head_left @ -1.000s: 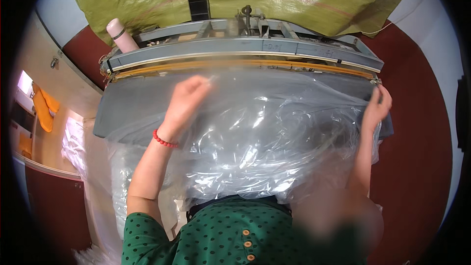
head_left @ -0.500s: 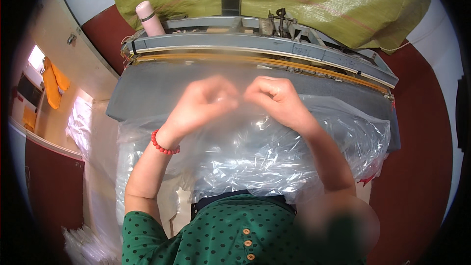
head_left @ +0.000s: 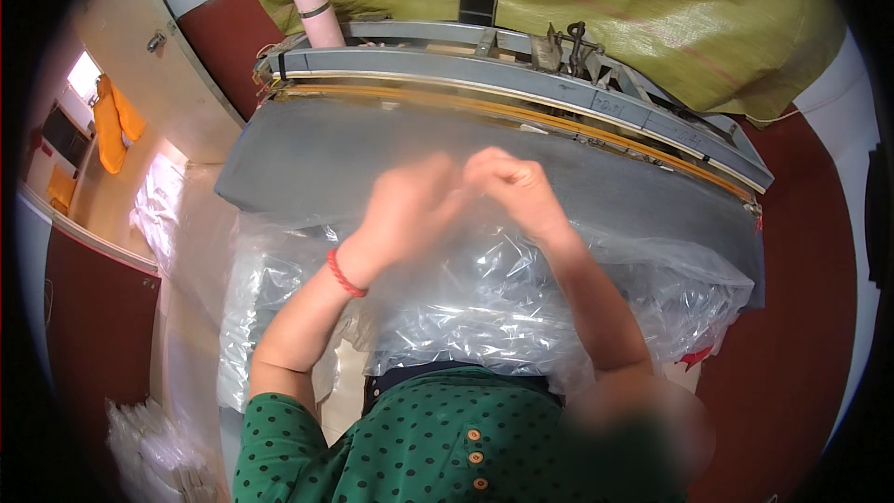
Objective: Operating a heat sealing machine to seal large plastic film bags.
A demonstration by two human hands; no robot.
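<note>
My left hand (head_left: 410,210), with a red bead bracelet (head_left: 345,274) at its wrist, is smeared by motion, so its fingers are hard to read. Right beside it, my right hand (head_left: 523,194) is closed in a pinch; whatever its fingertips hold cannot be made out. Both hands are over a dark grey work surface (head_left: 307,154), and a pale haze around them may be thin film. Below them, crumpled clear plastic sheeting (head_left: 484,317) spreads over the near edge of the surface, close to my body.
A grey metal machine frame (head_left: 400,65) spans the back, with a dark clamp (head_left: 575,51) on it. A pink bottle (head_left: 319,17) and a dark phone-like slab (head_left: 478,2) stand there. Behind hangs a yellow-green woven sheet (head_left: 670,19). Clear plastic bags (head_left: 158,456) lie lower left.
My left hand has moved right, closing the gap to my right hand. The right hand has shifted slightly left in view, still pinched. The background has shifted a little to the right.
</note>
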